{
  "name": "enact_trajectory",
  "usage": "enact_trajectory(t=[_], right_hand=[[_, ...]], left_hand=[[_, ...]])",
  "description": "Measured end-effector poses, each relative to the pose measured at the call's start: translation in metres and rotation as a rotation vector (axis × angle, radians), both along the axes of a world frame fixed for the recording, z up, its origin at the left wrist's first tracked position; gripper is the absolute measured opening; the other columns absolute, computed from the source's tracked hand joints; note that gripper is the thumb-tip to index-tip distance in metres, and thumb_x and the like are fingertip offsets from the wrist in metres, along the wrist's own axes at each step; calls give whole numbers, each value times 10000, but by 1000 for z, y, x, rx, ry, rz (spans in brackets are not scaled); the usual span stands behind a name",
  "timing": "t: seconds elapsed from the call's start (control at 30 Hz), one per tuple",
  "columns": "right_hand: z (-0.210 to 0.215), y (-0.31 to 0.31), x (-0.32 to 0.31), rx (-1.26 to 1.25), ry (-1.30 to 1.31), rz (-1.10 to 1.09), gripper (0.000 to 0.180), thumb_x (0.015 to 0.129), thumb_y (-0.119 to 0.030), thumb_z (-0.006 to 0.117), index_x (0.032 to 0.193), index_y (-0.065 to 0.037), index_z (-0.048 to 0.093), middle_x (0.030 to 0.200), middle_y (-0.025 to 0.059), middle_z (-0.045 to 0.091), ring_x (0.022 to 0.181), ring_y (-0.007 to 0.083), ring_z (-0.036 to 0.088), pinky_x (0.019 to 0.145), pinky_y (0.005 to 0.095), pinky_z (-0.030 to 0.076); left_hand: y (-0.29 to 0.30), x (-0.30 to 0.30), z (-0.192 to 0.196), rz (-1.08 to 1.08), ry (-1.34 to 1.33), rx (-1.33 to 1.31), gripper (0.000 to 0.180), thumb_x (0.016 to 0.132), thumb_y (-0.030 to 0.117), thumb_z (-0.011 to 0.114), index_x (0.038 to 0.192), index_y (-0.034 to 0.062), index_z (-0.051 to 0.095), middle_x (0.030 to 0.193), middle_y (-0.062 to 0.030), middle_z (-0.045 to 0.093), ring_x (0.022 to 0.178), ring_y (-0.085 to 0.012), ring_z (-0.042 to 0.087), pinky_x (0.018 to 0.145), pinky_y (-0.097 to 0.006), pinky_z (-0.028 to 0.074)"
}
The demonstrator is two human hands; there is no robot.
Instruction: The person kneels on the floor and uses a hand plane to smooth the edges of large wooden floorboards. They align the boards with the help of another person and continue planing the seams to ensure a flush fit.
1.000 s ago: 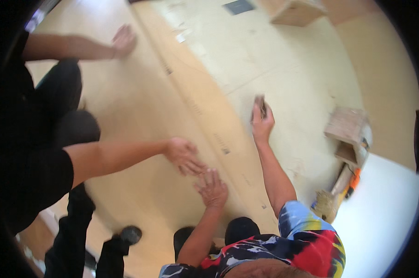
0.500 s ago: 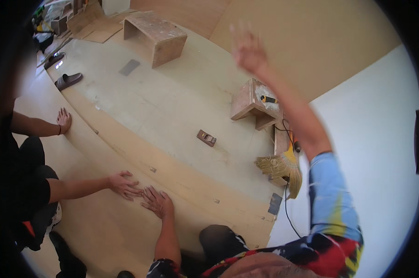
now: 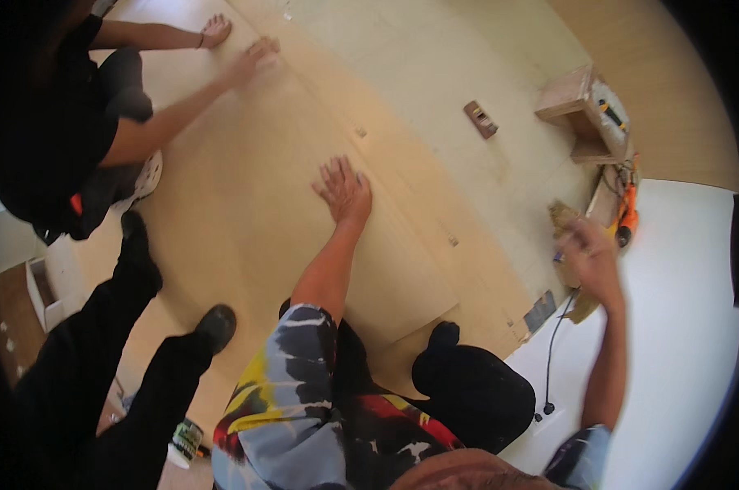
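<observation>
My left hand (image 3: 343,192) lies flat with fingers spread on a large thin tan sheet (image 3: 247,204), near its long edge. That sheet rests on another light-brown board (image 3: 484,269), and its near corner shows beside my dark-clothed knee. My right hand (image 3: 592,257), blurred, is in the air at the right in front of a straw broom (image 3: 562,214), which it partly hides. Its fingers look loosely bent and apart, with nothing visible in them. A co-worker at the upper left has one hand (image 3: 216,30) on the sheet and the other, blurred hand (image 3: 261,55) over it.
A small wooden hand plane (image 3: 480,119) lies on the floor beyond the boards. A wooden box stool (image 3: 567,98) bears a yellow-black cutter (image 3: 613,116). Near it are an orange power tool (image 3: 628,214) and a black cable (image 3: 552,351). Another person's black shoe (image 3: 216,327) stands on the sheet.
My view has shifted. My right hand has come down from high up to beside the broom. The co-worker's nearer hand has moved away from my left hand, which stays on the sheet.
</observation>
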State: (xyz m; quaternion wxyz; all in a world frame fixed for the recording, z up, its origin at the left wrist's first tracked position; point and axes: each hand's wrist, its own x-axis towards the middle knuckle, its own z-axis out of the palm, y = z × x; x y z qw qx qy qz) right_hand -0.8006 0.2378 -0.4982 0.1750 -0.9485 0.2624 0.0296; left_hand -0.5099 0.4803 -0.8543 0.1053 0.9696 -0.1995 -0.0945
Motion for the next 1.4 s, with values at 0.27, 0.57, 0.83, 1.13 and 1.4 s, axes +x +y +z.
enact_trajectory(t=[0.27,0.57,0.83,1.13,1.4], right_hand=[[-312,162,-136,801,-144,-798,542,926,-319,714,1300,58,606,1199,203,692,997,288,698,858,378,546],[-374,178,-104,521,-340,-603,216,891,-109,619,1061,-3,700,1081,208,644,1014,413,606,904,476,490],[-353,192,-111,256,-241,-558,235,903,-169,712,1038,22,726,943,165,673,821,304,689,763,381,534],[-307,182,-132,1394,-485,-724,309,966,-257,664,1114,9,718,776,55,680,542,103,581,459,271,432],[-343,188,-164,1025,-432,-1120,601,949,-299,719,1343,119,544,1205,196,638,1002,224,668,790,325,598]], left_hand=[[-29,12,-5,-48,-26,-58,632,1051,436,381,1582,107,283,1641,-141,253,1538,-380,135,1206,-656,69],[-18,-20,-37,-222,-89,79,651,1048,478,384,1573,99,311,1650,-235,202,1518,-484,141,1174,-697,139],[-9,-151,-9,-1144,91,0,406,965,331,575,1294,95,611,1409,-152,521,1422,-426,356,1134,-696,248],[2,-152,54,-1278,198,-146,307,927,315,659,1132,86,658,1182,-90,646,1245,-299,535,1140,-573,305],[64,-123,168,-1276,147,-196,232,796,187,790,961,86,662,1057,-77,645,1169,-302,588,1108,-520,386]])
